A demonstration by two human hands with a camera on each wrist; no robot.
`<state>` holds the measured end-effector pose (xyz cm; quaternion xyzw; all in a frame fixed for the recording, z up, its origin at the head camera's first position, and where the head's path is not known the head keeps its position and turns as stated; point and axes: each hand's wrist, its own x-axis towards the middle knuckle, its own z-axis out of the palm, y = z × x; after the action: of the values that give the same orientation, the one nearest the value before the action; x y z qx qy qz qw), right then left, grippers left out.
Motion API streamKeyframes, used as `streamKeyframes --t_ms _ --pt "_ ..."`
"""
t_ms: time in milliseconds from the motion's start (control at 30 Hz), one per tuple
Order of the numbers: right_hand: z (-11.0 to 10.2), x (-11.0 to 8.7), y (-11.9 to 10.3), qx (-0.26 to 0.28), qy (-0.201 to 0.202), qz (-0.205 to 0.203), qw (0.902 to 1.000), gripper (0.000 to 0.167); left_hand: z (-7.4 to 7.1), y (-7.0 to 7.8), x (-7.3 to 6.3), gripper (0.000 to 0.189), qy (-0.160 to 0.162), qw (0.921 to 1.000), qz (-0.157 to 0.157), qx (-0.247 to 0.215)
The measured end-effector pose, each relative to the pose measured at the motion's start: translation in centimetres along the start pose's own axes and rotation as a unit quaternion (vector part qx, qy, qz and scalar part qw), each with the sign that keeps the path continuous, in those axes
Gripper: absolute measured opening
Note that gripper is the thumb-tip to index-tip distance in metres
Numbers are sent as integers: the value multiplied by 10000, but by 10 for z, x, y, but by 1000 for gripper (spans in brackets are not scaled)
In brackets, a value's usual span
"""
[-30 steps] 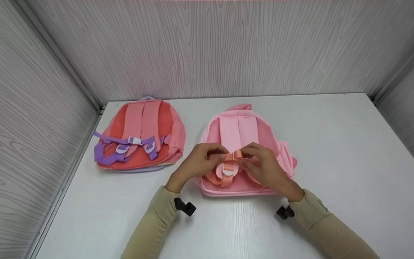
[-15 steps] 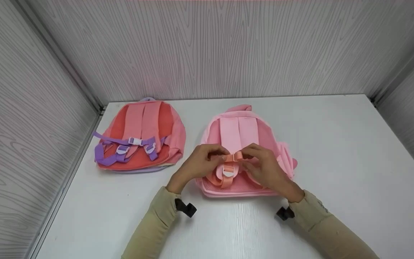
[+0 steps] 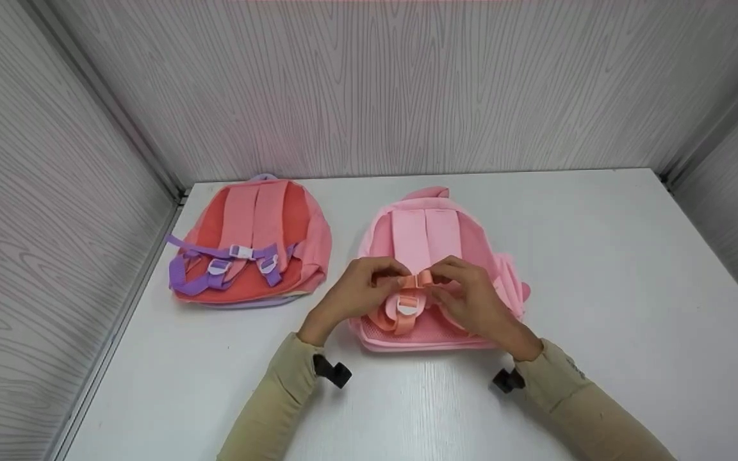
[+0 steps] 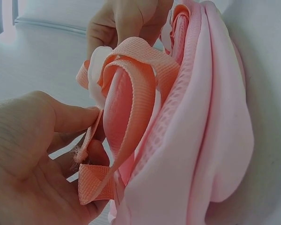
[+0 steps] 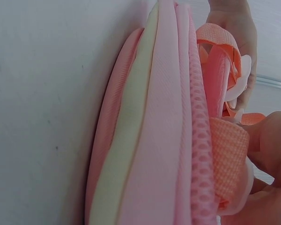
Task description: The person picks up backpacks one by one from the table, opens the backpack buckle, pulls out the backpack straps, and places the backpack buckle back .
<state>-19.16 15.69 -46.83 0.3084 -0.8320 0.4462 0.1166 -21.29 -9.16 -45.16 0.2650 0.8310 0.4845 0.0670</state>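
Where the left hand [image 3: 361, 288] works: thumb and curled fingers nip the orange strap [image 3: 411, 280] from its left side; in the left wrist view, a loose frayed end hangs at the fingers.
Right hand [image 3: 471, 296]: fingers bent, nearly closed, pinching the same strap from the right; the fingertips are partly hidden.
Strap's lie: directly between the two sets of fingertips, its length running crosswise from left to right, over the lower half of the pink bag [image 3: 441, 234]; neither hand is clearly nearer. Whether its two ends are joined, I cannot tell.
Buckle [image 3: 407, 306]: white, just below the pinched strap, on its own orange webbing, nearer the left hand.
Pink bag: flat on the table [image 3: 599, 282], strap side up, top away from the person, its long axis square to the strap.
Red bag [image 3: 302, 224]: left of the pink one and apart from it, strap side up, purple webbing [image 3: 193, 282] across its lower part, nearer the left hand than the right.
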Motion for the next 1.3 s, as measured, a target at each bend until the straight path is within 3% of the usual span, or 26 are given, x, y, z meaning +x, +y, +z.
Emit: streamKeyframes --t_ms 900,1300 --pt "1 -1 -1 30 -13 -39 10000 24 9 0 1 20 102 9995 -307 -27" --pt "2 -1 -1 0 -38 -120 9999 25 13 1 2 18 119 9995 -241 -144"
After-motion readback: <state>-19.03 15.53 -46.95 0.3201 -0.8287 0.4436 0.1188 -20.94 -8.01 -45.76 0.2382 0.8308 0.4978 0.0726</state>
